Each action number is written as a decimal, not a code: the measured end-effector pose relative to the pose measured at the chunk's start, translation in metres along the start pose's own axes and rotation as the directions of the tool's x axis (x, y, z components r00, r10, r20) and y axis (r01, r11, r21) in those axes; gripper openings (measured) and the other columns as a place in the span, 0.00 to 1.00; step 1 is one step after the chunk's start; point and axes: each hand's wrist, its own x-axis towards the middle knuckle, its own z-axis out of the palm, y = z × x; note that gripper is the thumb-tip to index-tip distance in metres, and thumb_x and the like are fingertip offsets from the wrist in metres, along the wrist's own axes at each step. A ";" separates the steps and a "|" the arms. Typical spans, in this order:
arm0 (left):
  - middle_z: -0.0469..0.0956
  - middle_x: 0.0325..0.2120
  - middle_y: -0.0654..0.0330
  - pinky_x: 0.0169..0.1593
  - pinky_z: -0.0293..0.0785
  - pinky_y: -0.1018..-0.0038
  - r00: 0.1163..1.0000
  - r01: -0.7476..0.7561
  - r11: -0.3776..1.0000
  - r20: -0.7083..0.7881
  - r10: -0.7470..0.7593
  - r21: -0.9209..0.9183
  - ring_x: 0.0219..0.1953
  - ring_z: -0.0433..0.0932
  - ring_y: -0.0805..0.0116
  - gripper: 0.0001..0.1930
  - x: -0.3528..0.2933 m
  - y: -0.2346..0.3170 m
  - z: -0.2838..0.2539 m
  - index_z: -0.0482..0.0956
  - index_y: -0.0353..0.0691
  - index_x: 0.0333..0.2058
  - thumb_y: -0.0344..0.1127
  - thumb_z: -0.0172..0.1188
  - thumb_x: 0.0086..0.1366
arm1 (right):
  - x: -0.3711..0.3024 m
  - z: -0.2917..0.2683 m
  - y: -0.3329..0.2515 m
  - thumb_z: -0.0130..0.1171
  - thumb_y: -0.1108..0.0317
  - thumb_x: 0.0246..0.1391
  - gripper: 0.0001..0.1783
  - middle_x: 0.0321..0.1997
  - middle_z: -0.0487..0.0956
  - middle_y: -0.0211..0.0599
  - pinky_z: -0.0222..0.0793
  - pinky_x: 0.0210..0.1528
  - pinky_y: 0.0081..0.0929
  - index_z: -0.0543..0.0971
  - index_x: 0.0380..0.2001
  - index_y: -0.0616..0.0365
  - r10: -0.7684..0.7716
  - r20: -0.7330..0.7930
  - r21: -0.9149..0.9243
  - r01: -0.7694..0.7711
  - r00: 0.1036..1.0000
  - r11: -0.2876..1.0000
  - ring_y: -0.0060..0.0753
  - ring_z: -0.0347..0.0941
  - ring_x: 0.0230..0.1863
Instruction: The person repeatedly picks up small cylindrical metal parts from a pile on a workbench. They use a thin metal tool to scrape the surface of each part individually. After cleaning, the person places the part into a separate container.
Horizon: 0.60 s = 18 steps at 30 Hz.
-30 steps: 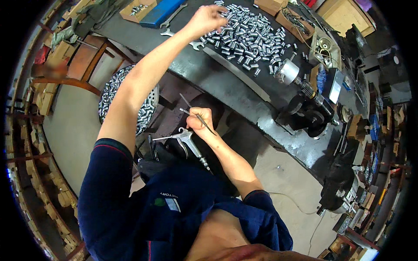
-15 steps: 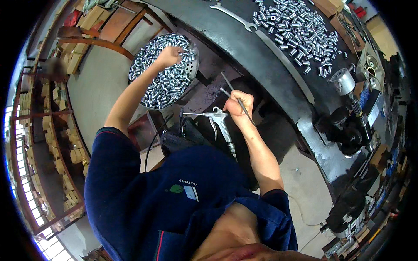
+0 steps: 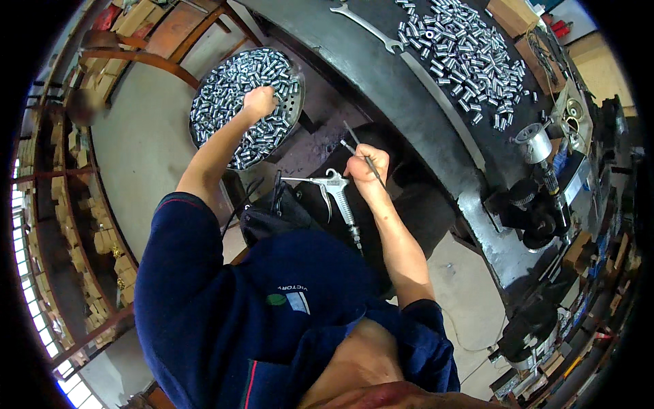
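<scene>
A round metal tray (image 3: 294, 102) with a perforated rim holds a heap of short shiny metal sleeves (image 3: 235, 71). My left hand (image 3: 259, 101) is down at the heap with its fingers curled closed; whatever may be in them is hidden. Over my lap, my right hand (image 3: 368, 165) is closed round a thin dark metal rod (image 3: 350, 131). A second slim rod with a pale tip (image 3: 347, 145) juts from the same grip. Just beside that hand, a silver air blow gun (image 3: 340, 194) lies on my lap.
To the right runs a dark workbench (image 3: 381, 88). On it are an open-ended wrench (image 3: 368, 31), a long flat metal bar (image 3: 443, 109), another pile of metal sleeves (image 3: 470, 61) and a black and silver fixture (image 3: 541, 204). A wooden chair (image 3: 170, 61) stands behind the tray.
My left hand has moved from near the tray's right rim toward the middle of the heap. My right hand keeps its grip on the rods. The whole view has shifted slightly.
</scene>
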 end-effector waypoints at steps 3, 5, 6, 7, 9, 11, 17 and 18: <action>0.78 0.23 0.51 0.31 0.75 0.68 0.997 0.064 0.859 0.063 -0.037 -0.509 0.26 0.79 0.61 0.09 -0.007 -0.011 -0.014 0.75 0.32 0.26 0.34 0.57 0.51 | 0.000 0.001 0.002 0.43 0.80 0.33 0.10 0.11 0.56 0.23 0.56 0.16 0.18 0.58 0.07 0.59 0.009 0.027 0.062 -0.010 1.000 0.998 0.14 0.56 0.14; 0.74 0.16 0.57 0.19 0.71 0.77 0.987 0.154 0.510 0.161 -0.031 -0.846 0.14 0.74 0.71 0.05 -0.013 -0.002 -0.030 0.71 0.30 0.24 0.26 0.55 0.50 | 0.001 -0.002 0.006 0.42 0.80 0.33 0.10 0.12 0.55 0.23 0.62 0.15 0.20 0.58 0.07 0.58 0.002 0.036 0.054 -0.004 0.999 0.999 0.15 0.56 0.13; 0.73 0.16 0.58 0.20 0.72 0.77 0.987 0.124 0.519 0.161 0.027 -0.846 0.15 0.74 0.70 0.05 -0.016 0.001 -0.036 0.71 0.31 0.25 0.27 0.56 0.53 | 0.000 -0.001 0.004 0.42 0.80 0.33 0.10 0.12 0.55 0.23 0.62 0.16 0.20 0.58 0.07 0.58 0.010 0.041 0.058 -0.012 0.999 0.998 0.15 0.56 0.13; 0.73 0.16 0.58 0.20 0.72 0.77 0.984 0.116 0.528 0.170 0.054 -0.842 0.14 0.74 0.69 0.06 -0.019 0.004 -0.042 0.72 0.30 0.26 0.28 0.56 0.54 | 0.000 -0.001 0.001 0.43 0.80 0.33 0.10 0.12 0.55 0.23 0.62 0.16 0.20 0.58 0.07 0.58 0.018 0.047 0.062 -0.021 0.999 0.998 0.15 0.56 0.13; 0.74 0.16 0.57 0.20 0.72 0.77 0.977 0.114 0.506 0.188 0.097 -0.855 0.14 0.74 0.69 0.08 -0.027 0.018 -0.058 0.73 0.29 0.29 0.29 0.55 0.55 | -0.001 -0.002 -0.001 0.43 0.79 0.34 0.10 0.12 0.56 0.23 0.62 0.16 0.20 0.58 0.07 0.58 0.014 0.046 0.045 -0.016 0.999 0.999 0.15 0.57 0.13; 0.74 0.16 0.57 0.21 0.73 0.76 0.969 0.133 0.449 0.210 0.127 -0.884 0.15 0.74 0.68 0.09 -0.035 0.037 -0.074 0.73 0.28 0.32 0.30 0.53 0.56 | 0.000 -0.003 0.002 0.43 0.78 0.34 0.10 0.12 0.56 0.24 0.62 0.16 0.20 0.58 0.07 0.58 -0.008 0.035 0.005 0.007 0.999 1.000 0.15 0.58 0.13; 0.76 0.22 0.53 0.32 0.76 0.74 0.949 0.170 0.276 0.233 0.212 -0.946 0.23 0.79 0.65 0.09 -0.043 0.072 -0.091 0.71 0.29 0.32 0.31 0.54 0.58 | 0.001 -0.002 -0.003 0.47 0.75 0.32 0.08 0.09 0.53 0.27 0.44 0.15 0.20 0.61 0.08 0.61 -0.005 -0.006 -0.001 0.005 1.000 1.000 0.13 0.51 0.14; 0.76 0.24 0.52 0.32 0.77 0.74 0.951 0.167 0.234 0.219 0.219 -0.958 0.23 0.79 0.64 0.09 -0.044 0.076 -0.092 0.70 0.30 0.31 0.31 0.54 0.58 | 0.001 -0.002 -0.003 0.47 0.75 0.32 0.08 0.09 0.53 0.27 0.44 0.15 0.20 0.61 0.08 0.61 -0.010 -0.006 -0.010 0.010 1.000 1.000 0.13 0.50 0.15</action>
